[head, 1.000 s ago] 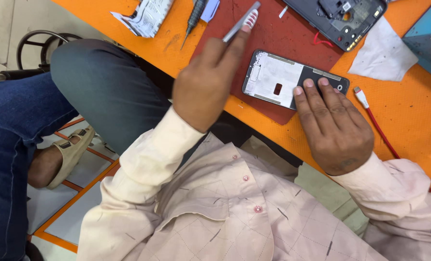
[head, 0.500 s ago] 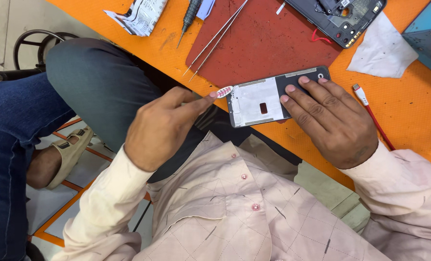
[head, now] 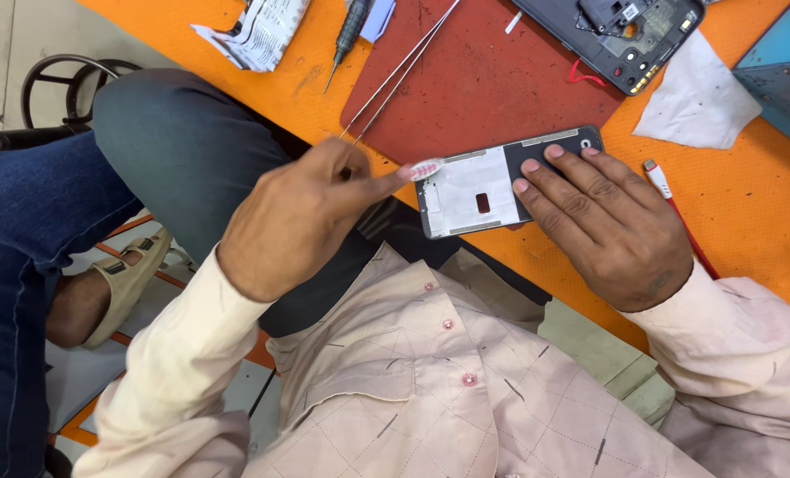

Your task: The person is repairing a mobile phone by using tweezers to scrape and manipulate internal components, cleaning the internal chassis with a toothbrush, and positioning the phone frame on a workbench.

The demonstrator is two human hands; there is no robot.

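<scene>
A phone frame (head: 475, 190), with a white inner plate and a dark end, lies at the near edge of the orange table (head: 731, 221), partly overhanging it. My right hand (head: 607, 221) rests flat on its dark end, fingers spread, pinning it down. My left hand (head: 298, 217) holds a small brush with a pink-and-white head (head: 423, 168). The brush tip touches the frame's left edge.
A dark red mat (head: 492, 80) carries long tweezers (head: 404, 71). A screwdriver (head: 351, 31) and a crumpled paper packet (head: 258, 31) lie at the far left. An opened phone housing (head: 616, 35), a white cloth (head: 692, 97) and a red cable (head: 674, 208) are on the right. A blue-jeaned leg with a sandal (head: 125, 283) is on the left.
My left hand came down from above the mat to the table's near edge with the brush. The phone frame slid off the mat toward me under my right hand.
</scene>
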